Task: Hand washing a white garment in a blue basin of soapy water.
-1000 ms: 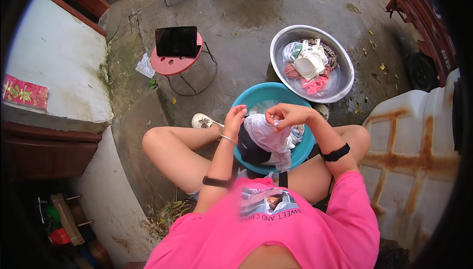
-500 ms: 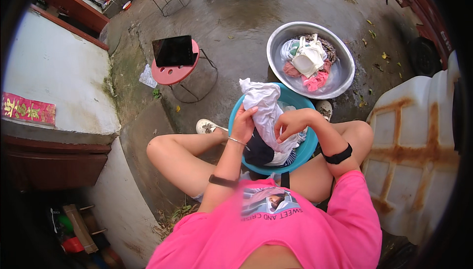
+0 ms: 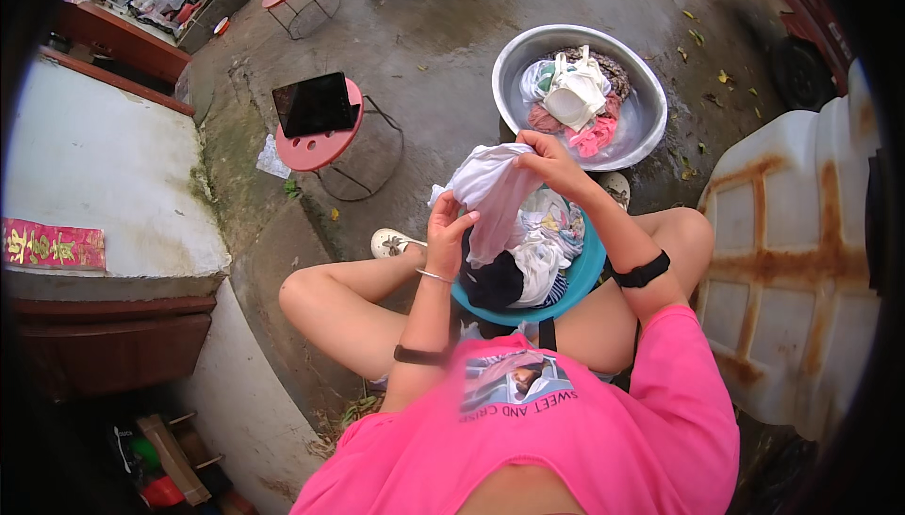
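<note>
Above a turquoise basin (image 3: 592,265) between my knees, a thin white garment (image 3: 490,196) is held up and spread between my hands. My left hand (image 3: 445,234) grips its lower left edge, thumb toward me. Pinched in the fingers of my right hand (image 3: 554,164) is its upper right edge. What kind of garment it is I cannot tell. In the basin lie a dark navy cloth (image 3: 492,285), a crumpled white cloth (image 3: 542,268) and a patterned light cloth (image 3: 558,223).
Beyond stands a metal basin (image 3: 658,105) with a white bra (image 3: 577,92) and pink cloth (image 3: 592,140). A black tablet (image 3: 316,105) rests on a red stool (image 3: 320,149) at left. A rust-stained white plastic container (image 3: 792,260) is close on my right.
My right hand has risen from over the basin and taken hold of the garment's far edge. The garment, hanging from my left hand before, is now stretched sideways between both hands.
</note>
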Demonstrator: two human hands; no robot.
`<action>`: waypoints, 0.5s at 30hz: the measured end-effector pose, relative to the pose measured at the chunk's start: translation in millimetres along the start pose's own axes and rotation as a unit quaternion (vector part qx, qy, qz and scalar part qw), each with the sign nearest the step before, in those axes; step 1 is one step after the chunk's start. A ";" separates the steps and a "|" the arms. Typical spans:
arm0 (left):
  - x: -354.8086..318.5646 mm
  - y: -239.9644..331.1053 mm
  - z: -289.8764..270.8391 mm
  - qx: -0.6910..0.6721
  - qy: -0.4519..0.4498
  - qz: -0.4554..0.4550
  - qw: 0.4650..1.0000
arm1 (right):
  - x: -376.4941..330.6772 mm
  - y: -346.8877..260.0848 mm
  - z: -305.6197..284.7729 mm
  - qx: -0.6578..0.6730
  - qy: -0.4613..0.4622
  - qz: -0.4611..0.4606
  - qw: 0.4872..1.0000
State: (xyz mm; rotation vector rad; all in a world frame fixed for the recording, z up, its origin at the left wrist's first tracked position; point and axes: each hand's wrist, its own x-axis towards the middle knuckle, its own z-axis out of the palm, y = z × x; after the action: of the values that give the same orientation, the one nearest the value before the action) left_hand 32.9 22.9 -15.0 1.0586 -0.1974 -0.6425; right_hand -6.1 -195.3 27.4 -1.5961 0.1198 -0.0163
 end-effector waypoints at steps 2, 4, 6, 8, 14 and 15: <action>3.7 -6.9 -7.0 0.042 0.027 0.043 0.998 | 1.2 -7.3 2.8 0.116 0.043 -0.071 0.990; 8.3 -7.6 -11.5 0.089 -0.005 0.019 0.996 | 0.7 -8.1 0.6 0.112 0.040 -0.106 0.987; 15.9 -8.7 -14.3 0.133 -0.012 0.014 0.991 | -0.3 -5.1 -0.3 0.099 -0.031 -0.102 0.989; 25.9 -12.7 -18.7 0.177 -0.024 0.008 0.984 | 0.0 11.1 -1.8 -0.117 -0.097 -0.055 0.987; 52.9 -45.3 -47.9 0.310 -0.030 -0.123 0.942 | 8.0 101.5 -6.4 -0.563 -0.243 0.162 0.773; 59.6 -58.2 -61.0 0.339 -0.041 -0.119 0.932 | 13.5 113.3 -6.8 -0.533 -0.263 0.175 0.785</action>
State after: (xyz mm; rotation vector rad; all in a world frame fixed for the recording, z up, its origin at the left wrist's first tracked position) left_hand 85.0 14.8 -103.8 1.7409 -0.3855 -0.8664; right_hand -0.8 -206.0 -86.3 -2.6137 -0.0332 0.9392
